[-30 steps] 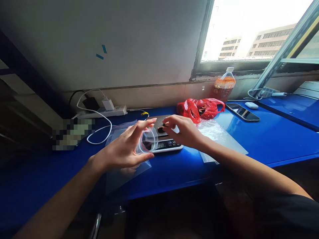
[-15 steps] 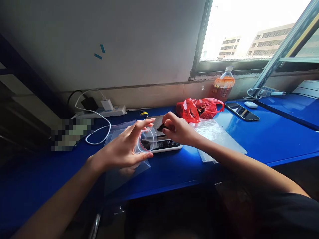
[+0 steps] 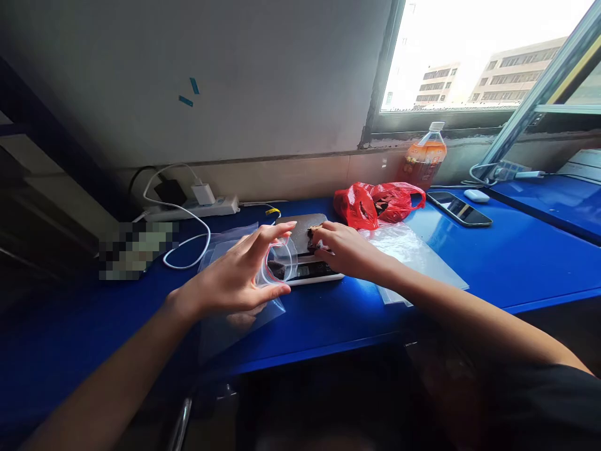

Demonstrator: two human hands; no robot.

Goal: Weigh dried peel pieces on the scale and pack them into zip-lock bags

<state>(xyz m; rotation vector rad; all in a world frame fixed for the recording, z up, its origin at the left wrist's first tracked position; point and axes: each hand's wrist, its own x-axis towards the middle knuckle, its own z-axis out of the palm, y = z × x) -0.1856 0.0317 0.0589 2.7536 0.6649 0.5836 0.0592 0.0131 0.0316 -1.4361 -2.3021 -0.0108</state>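
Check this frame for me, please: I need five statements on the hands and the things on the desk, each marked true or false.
1. The left hand holds the mouth of a clear bag open. True.
2. The red bag lies nearer the camera than the bottle. True.
3. The right hand is inside the red bag. False: it is over the scale, at a dark piece.
4. The bottle has its cap on. True.
5. The phone lies on the scale. False: it lies on the desk, beside a white case.
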